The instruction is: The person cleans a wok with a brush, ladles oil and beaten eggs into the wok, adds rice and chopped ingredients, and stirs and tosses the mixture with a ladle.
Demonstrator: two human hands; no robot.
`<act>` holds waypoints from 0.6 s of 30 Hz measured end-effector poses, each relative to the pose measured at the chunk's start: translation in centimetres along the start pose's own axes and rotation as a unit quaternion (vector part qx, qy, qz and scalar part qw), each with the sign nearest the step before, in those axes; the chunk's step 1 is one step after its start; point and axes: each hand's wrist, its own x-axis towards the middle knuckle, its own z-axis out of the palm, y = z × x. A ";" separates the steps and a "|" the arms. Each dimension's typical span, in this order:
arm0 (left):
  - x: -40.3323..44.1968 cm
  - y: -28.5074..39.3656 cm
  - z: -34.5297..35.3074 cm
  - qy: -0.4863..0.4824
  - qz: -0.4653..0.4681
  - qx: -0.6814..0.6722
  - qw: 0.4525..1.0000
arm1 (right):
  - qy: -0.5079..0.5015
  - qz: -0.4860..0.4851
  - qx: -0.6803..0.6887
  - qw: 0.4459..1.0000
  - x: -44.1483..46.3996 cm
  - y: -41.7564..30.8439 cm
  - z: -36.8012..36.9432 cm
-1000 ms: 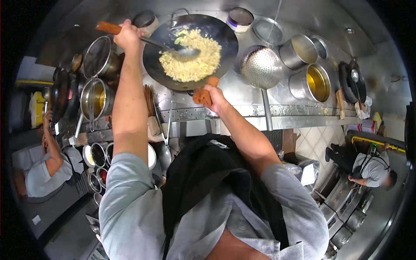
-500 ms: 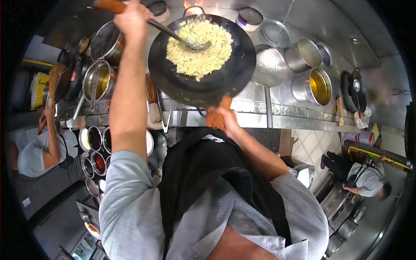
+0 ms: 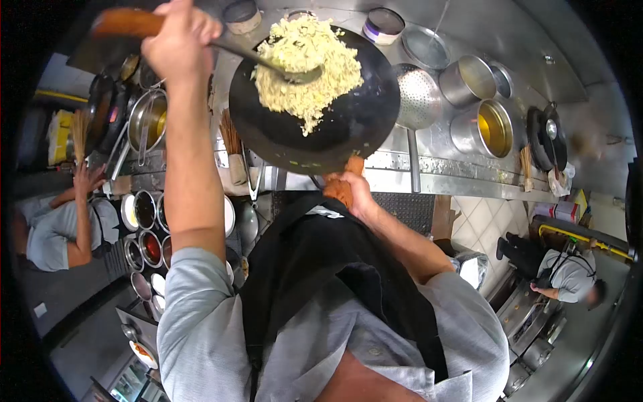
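A black wok [image 3: 375, 114] over the stove holds a heap of pale yellow fried rice [image 3: 328, 53], piled toward the far rim with some of it blurred. My left hand [image 3: 177, 47] is wrapped around the long handle of a ladle [image 3: 305, 75], whose orange-brown grip end sticks out to the left. The ladle's bowl rests in or just over the rice. At the wok's near side, my right hand [image 3: 360, 193] grips the handle through an orange-brown cloth [image 3: 338, 191].
Right of the wok lie a perforated strainer [image 3: 416, 100] and metal pots [image 3: 495, 134], one with yellow liquid. Bamboo brushes [image 3: 231, 144] and tongs [image 3: 253, 181] lie to the left, beyond them sauce containers [image 3: 151, 248]. One co-worker [image 3: 63, 231] stands left, another [image 3: 566, 275] behind right.
My left hand and the ladle have shifted left. The rice has moved up toward the far rim. Flames behind the wok no longer show. The left co-worker's hands have moved.
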 end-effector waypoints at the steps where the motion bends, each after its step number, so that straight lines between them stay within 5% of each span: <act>1: -1.6 0.9 0.3 -0.033 0.010 0.016 0.999 | 0.033 -0.029 -0.051 0.998 0.6 -0.8 1.6; 2: -2.9 1.1 0.7 -0.063 0.021 0.031 0.997 | -0.068 0.034 0.051 0.996 3.2 -1.4 2.1; 4: -5.7 -5.1 1.5 0.010 0.010 0.216 0.976 | 0.012 0.053 -0.079 0.995 9.4 -3.2 4.2; 5: -6.1 -8.8 1.7 0.032 -0.017 0.110 0.993 | 0.034 0.038 -0.083 0.995 9.2 -2.7 4.8; 7: -3.0 -11.8 -0.8 0.047 0.008 0.155 0.987 | 0.043 0.017 -0.064 0.997 7.6 -2.2 4.8; 12: -0.4 0.1 0.7 0.022 -0.035 0.038 0.998 | -0.014 0.022 0.023 0.999 0.3 0.5 -1.5; 14: -3.0 2.0 0.6 -0.030 -0.015 0.044 0.998 | 0.019 0.044 0.066 0.997 1.5 -1.8 3.2; 15: -4.5 0.5 2.1 0.038 -0.011 0.136 0.990 | -0.083 0.028 0.060 0.994 4.6 -2.6 3.4; 16: -6.5 -1.6 3.1 0.105 -0.005 0.227 0.968 | -0.060 0.032 0.066 0.996 11.5 -1.0 1.4; 17: -6.7 -5.3 1.4 0.082 -0.040 0.162 0.982 | 0.097 0.056 -0.049 0.993 7.6 -4.5 7.4; 18: -6.4 -7.3 0.3 0.057 -0.065 0.187 0.979 | 0.048 0.036 -0.027 0.998 7.6 -3.2 6.2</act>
